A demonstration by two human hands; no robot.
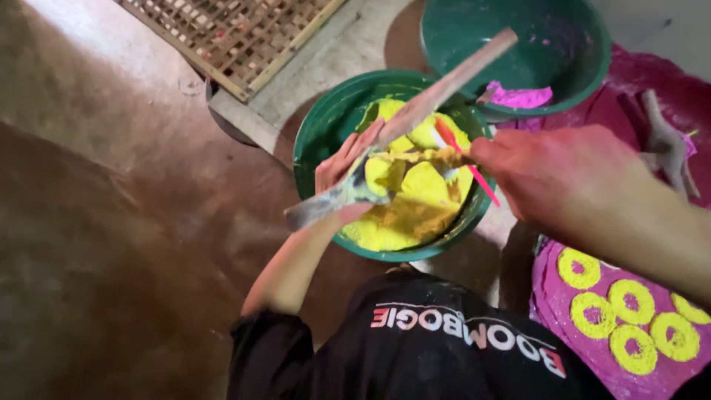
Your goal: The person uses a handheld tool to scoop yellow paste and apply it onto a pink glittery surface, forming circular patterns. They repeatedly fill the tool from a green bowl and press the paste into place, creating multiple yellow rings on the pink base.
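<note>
Bare brown earthen floor point(111, 222) serves as the workplace, with a bamboo lattice point(237, 37) lying at its far edge. A long wooden-handled blade point(400, 122), its metal end smeared grey and yellow, is gripped by the left hand point(344, 167), the fingers closed around its lower part just above the green basin point(326, 126). Just beside that grip, a thin pink stick point(463, 159) is pinched between the fingertips of the right hand point(563, 174) and held against the blade, where a clot of paste clings. The step in hand appears to be the scraping of the blade clean over the basin; a steady stroke along the edge would seem to be called for next, so that the paste drops back inside. Below the grip lies the yellow paste point(407, 204), thick, lumpy and matte, heaped in soft slabs. Beyond it stands a second green basin point(578, 67) holding a remnant of magenta paste point(518, 96). To the right of the grip, yellow rings point(629, 304) with magenta centres are laid on a magenta-coated round tray point(563, 333). A black shirt point(415, 348) fills the near foreground.
</note>
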